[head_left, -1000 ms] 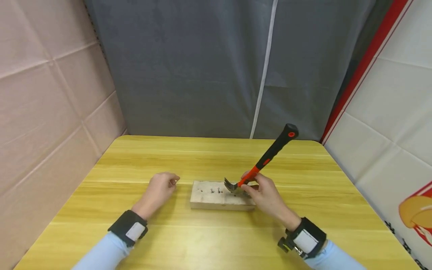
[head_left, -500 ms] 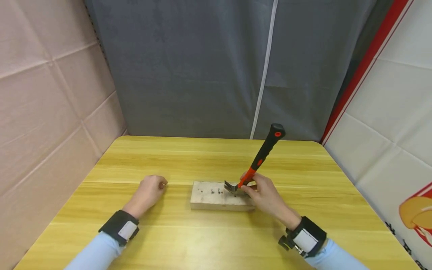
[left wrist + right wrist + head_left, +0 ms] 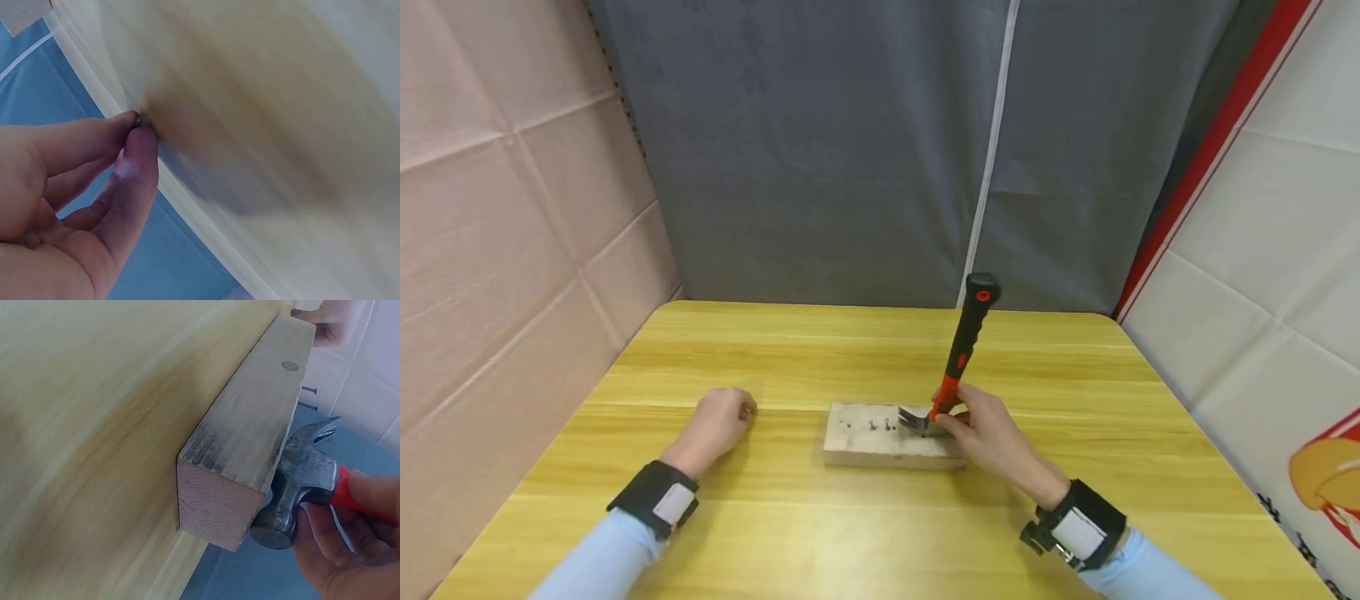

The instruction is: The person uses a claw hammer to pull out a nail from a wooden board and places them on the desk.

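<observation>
The left hand (image 3: 718,421) rests on the yellow table (image 3: 775,350), well left of the wooden block (image 3: 880,446); its thumb and forefinger pinch something tiny and dark (image 3: 139,121), perhaps a nail, though the wrist view is too blurred to be sure. The block lies mid-table with several nails (image 3: 872,424) standing in its top. At its right end the right hand (image 3: 988,433) grips the hammer (image 3: 958,358) just above the head, claw on the block's top, handle raised nearly upright.
</observation>
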